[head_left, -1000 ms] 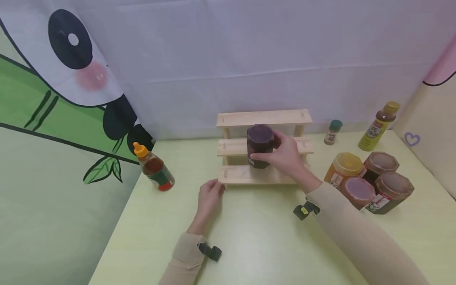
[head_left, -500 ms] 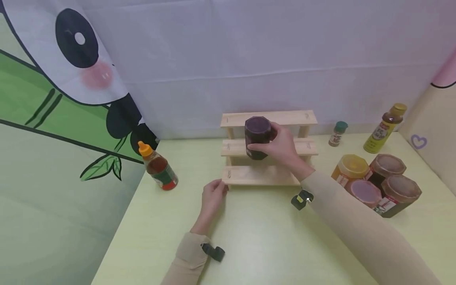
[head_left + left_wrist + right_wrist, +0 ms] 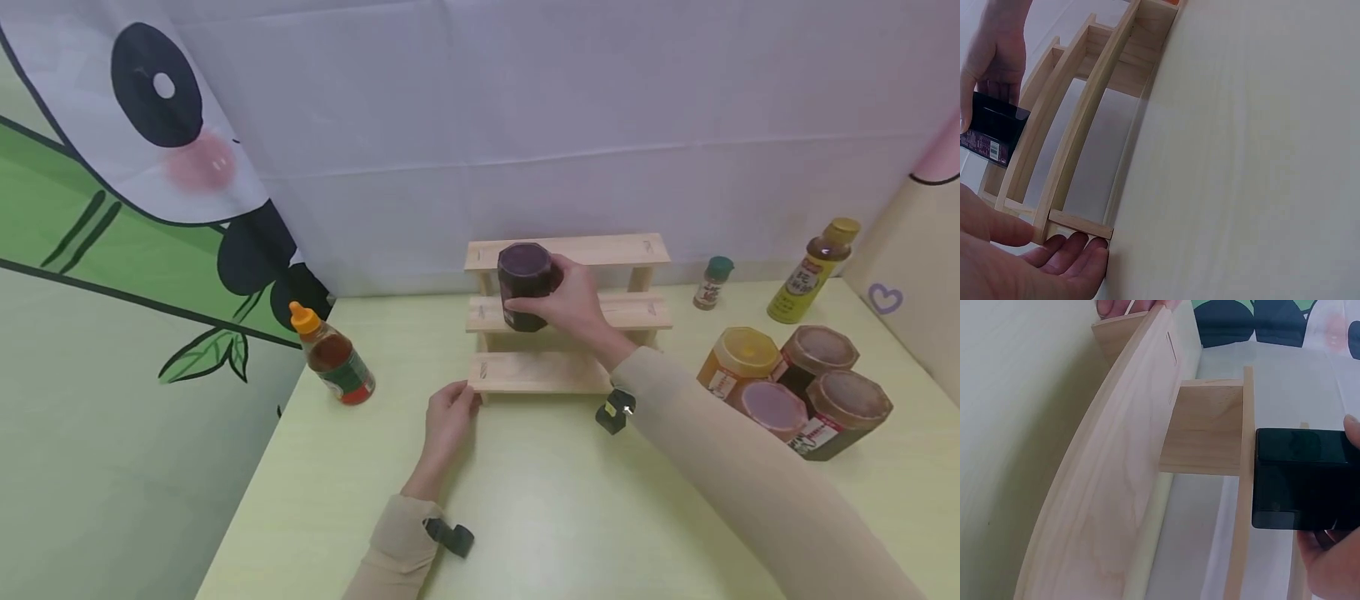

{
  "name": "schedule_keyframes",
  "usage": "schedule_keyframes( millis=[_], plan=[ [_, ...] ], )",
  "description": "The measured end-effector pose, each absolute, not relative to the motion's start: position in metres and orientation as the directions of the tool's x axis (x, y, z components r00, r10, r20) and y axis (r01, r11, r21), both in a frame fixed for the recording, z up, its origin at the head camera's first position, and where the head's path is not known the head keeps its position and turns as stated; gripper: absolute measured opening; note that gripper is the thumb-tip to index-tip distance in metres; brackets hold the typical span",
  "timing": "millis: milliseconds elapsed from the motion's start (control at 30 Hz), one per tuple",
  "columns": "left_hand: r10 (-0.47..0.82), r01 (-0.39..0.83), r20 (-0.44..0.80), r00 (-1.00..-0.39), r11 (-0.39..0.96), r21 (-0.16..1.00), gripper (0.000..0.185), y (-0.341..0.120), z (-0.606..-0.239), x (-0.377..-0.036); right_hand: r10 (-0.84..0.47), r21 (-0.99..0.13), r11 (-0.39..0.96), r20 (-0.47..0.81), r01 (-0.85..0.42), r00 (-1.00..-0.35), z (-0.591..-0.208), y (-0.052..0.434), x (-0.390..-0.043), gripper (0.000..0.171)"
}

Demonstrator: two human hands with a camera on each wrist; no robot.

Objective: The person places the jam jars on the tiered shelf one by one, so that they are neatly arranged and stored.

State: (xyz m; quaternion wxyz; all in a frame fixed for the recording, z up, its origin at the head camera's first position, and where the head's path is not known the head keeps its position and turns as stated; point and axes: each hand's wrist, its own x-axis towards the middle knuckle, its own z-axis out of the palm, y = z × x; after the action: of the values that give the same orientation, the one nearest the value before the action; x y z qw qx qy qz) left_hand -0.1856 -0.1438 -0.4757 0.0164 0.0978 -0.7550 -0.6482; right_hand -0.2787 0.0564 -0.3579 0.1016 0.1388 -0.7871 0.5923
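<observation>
In the head view a three-step wooden rack (image 3: 540, 372) stands at the back middle of the table. A dark, many-sided jar (image 3: 524, 283) is upright at the left part of its middle step; its base is right at that step in the right wrist view. My right hand (image 3: 573, 300) grips the jar from the right side, thumb in front, fingers partly hidden behind it. My left hand (image 3: 448, 417) pinches the rack's front left corner; in the left wrist view the thumb lies over the board's end (image 3: 1041, 231) and the fingers curl below it.
A sauce bottle (image 3: 333, 358) with an orange cap stands left of the rack. To the right are a green-capped shaker (image 3: 712, 283), a yellow-labelled bottle (image 3: 812, 273) and several lidded jars, among them an orange one (image 3: 738, 358). A printed cloth hangs behind.
My right hand has raised the jar from over the lowest step to the middle step and shifted it left. The left hand has kept its hold on the rack's corner.
</observation>
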Motion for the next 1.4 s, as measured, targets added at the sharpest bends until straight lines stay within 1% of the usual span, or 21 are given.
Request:
schedule_keyframes(
  millis=[367, 600, 900, 1100, 1400],
  plan=[
    [-0.186, -0.127, -0.102, -0.977, 0.132, 0.983, 0.029, -0.141, -0.475, -0.185, -0.113, -0.894, 0.298, 0.316, -0.336, -0.942, -0.356, 0.047, -0.286, 0.070],
    [-0.195, -0.144, -0.114, -0.974, 0.144, 0.979, 0.030, -0.139, -0.476, -0.185, -0.109, -0.900, 0.294, 0.303, -0.321, -0.947, -0.355, 0.042, -0.285, 0.069],
    [-0.201, -0.139, -0.107, -0.974, 0.154, 0.978, 0.029, -0.135, -0.473, -0.185, -0.097, -0.896, 0.299, 0.314, -0.329, -0.944, -0.355, 0.039, -0.284, 0.069],
    [-0.192, -0.125, -0.094, -0.977, 0.155, 0.980, 0.029, -0.134, -0.472, -0.183, -0.091, -0.898, 0.293, 0.315, -0.328, -0.945, -0.357, 0.040, -0.283, 0.070],
    [-0.177, -0.121, -0.093, -0.980, 0.154, 0.981, 0.030, -0.136, -0.474, -0.183, -0.097, -0.888, 0.321, 0.315, -0.329, -0.944, -0.359, 0.041, -0.281, 0.075]
  ],
)
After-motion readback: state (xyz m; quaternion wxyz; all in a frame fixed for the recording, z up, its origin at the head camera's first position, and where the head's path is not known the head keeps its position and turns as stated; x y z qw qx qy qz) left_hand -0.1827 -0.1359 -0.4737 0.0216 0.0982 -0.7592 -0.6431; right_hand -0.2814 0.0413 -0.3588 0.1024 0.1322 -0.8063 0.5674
